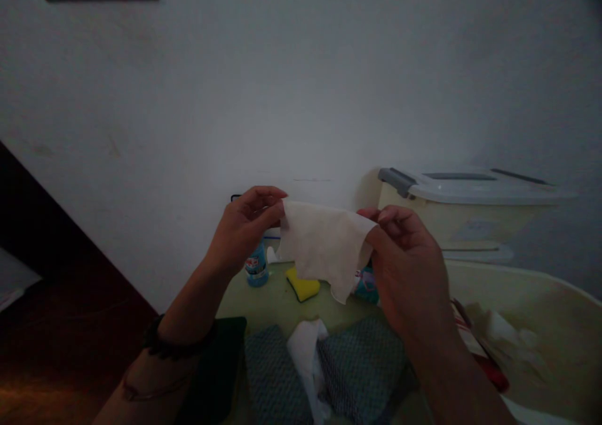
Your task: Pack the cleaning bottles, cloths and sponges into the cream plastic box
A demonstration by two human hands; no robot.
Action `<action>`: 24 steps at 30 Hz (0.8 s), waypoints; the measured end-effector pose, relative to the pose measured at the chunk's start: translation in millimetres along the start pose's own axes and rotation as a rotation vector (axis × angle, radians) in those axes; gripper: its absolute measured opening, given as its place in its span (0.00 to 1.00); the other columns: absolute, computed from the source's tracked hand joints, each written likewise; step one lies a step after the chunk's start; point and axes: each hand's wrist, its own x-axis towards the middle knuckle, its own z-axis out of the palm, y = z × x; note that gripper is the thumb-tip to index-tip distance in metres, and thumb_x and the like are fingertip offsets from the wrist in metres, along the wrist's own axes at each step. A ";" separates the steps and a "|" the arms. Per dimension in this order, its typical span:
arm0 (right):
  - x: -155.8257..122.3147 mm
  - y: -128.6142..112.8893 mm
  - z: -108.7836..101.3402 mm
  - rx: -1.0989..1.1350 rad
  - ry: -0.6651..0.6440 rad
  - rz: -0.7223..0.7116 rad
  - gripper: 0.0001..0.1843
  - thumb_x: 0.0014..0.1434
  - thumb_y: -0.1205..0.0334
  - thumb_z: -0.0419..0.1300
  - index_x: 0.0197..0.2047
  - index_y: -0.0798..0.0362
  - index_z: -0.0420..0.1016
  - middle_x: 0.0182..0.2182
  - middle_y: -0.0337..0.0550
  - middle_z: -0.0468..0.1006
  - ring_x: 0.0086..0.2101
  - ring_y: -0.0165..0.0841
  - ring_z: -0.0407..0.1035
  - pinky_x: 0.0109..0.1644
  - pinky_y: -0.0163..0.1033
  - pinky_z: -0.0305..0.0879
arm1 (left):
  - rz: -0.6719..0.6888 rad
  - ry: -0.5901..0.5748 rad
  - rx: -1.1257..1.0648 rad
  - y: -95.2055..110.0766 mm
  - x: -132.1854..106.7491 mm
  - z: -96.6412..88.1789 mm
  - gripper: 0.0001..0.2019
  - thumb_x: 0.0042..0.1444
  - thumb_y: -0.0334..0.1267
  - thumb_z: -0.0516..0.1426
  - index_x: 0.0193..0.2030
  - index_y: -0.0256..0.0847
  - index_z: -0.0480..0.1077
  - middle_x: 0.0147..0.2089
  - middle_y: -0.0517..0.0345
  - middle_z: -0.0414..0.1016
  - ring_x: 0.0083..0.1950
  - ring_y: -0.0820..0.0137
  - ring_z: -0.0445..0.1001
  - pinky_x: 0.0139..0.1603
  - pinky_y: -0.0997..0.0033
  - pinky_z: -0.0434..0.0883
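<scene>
**Q:** So where was the cloth, exactly?

**Me:** The thin white cloth (324, 243) was up in the air, right between my hands. My left hand (244, 227) pinched its upper left corner, and my right hand (404, 256) had the upper right one. The top edge ran across the gap, sloping down a bit to the right, and the rest just drooped.

**Q:** Both hands busy, then?

**Me:** Yep, thumbs and fingers closed on that one cloth.

**Q:** And past it?

**Me:** A yellow sponge (303, 284) sat on the greenish table (268, 306), plus a blue bottle (256, 268) beyond my left hand. Nearer me lay two grey textured cloths (275, 375) with a crumpled white rag (308, 356) between them.
</scene>
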 end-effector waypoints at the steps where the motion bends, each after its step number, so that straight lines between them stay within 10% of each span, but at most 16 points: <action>1: -0.2 0.0 0.2 -0.001 -0.012 0.033 0.09 0.47 0.70 0.60 0.31 0.49 0.66 0.33 0.37 0.77 0.30 0.28 0.71 0.31 0.33 0.69 | 0.000 -0.003 0.017 -1.3 0.2 -0.6 0.06 0.50 0.33 0.61 0.37 0.41 0.74 0.31 0.61 0.73 0.31 0.75 0.71 0.31 0.77 0.70; 10: -4.2 1.3 1.5 -0.051 -0.070 0.196 0.08 0.47 0.66 0.62 0.34 0.49 0.74 0.27 0.34 0.74 0.26 0.26 0.67 0.27 0.31 0.62 | -0.114 -0.013 -0.186 6.6 0.0 1.3 0.02 0.46 0.30 0.57 0.27 0.38 0.72 0.26 0.61 0.72 0.26 0.76 0.69 0.23 0.79 0.65; 19: -3.6 2.1 -4.0 -0.412 -0.012 -0.035 0.05 0.48 0.66 0.62 0.31 0.48 0.77 0.18 0.28 0.50 0.18 0.24 0.47 0.19 0.30 0.46 | -0.027 -0.001 -0.081 14.4 -3.9 -1.3 0.09 0.47 0.32 0.61 0.33 0.43 0.64 0.21 0.68 0.70 0.18 0.79 0.66 0.16 0.82 0.61; 24: -9.1 -9.2 0.1 -0.610 -0.039 -0.138 0.09 0.51 0.67 0.59 0.36 0.48 0.79 0.15 0.28 0.54 0.16 0.23 0.50 0.19 0.30 0.49 | 0.044 0.041 -0.037 16.2 -3.8 -3.3 0.08 0.48 0.32 0.62 0.31 0.42 0.66 0.23 0.65 0.74 0.21 0.77 0.69 0.20 0.81 0.63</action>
